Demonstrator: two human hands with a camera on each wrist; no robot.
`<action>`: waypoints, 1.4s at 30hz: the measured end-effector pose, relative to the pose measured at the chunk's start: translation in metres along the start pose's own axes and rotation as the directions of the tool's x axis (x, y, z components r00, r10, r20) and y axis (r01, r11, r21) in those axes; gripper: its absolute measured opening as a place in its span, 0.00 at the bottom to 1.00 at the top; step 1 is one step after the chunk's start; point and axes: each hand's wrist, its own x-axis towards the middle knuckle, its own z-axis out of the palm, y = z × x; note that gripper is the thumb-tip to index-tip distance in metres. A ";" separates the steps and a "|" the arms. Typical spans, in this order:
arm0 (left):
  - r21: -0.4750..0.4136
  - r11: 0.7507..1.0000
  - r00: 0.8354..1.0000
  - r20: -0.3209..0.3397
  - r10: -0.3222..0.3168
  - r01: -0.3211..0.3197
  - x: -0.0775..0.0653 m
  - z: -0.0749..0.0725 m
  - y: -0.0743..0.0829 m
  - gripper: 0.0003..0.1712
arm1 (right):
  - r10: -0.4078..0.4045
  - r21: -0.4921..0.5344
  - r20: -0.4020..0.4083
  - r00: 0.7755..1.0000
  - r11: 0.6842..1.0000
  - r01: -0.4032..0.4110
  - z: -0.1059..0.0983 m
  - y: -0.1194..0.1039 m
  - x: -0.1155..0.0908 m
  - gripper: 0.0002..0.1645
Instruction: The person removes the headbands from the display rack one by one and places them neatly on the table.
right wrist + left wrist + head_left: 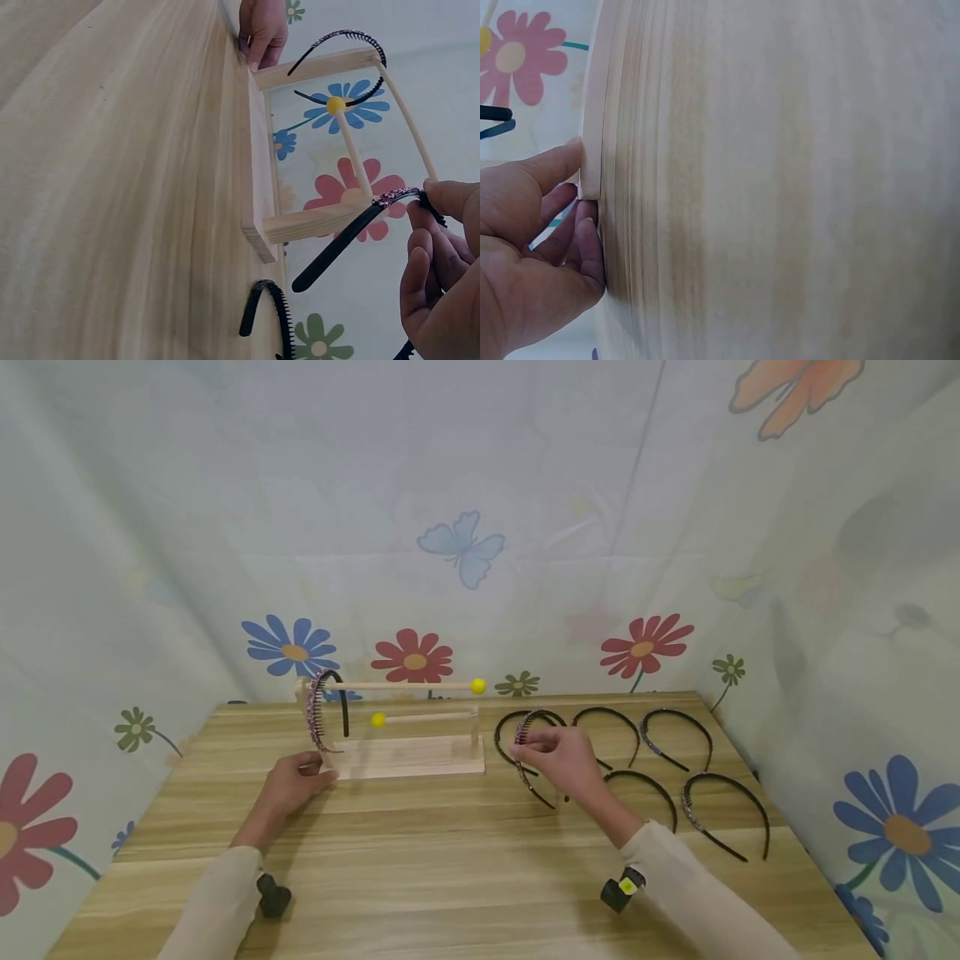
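My left hand grips the left end of the wooden stand's base; in the left wrist view its thumb lies against the base and its fingers curl at the end. A dark toothed headband with pinkish sparkly trim hangs at the left end of the stand's upper rod. Between thumb and fingers, my right hand pinches another dark headband, with sparkly trim, to the right of the stand. That hand hides part of the headband in the head view.
Several dark headbands lie at the right of the wooden table, among them one at the back right and one nearer the front. Yellow balls cap the upper rod and the lower rod. A flowered cloth hangs behind.
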 end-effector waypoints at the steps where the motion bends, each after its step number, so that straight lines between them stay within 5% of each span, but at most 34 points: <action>1: 0.000 1.000 1.000 0.001 0.000 0.000 0.000 0.000 0.000 0.36 | 0.008 -0.008 -0.003 1.000 1.000 -0.008 0.001 0.001 -0.001 0.23; 42: 0.016 1.000 1.000 -0.003 0.017 -0.017 0.002 0.001 -0.005 0.36 | 0.177 -0.093 0.008 0.984 0.980 -0.176 0.023 0.035 -0.034 0.14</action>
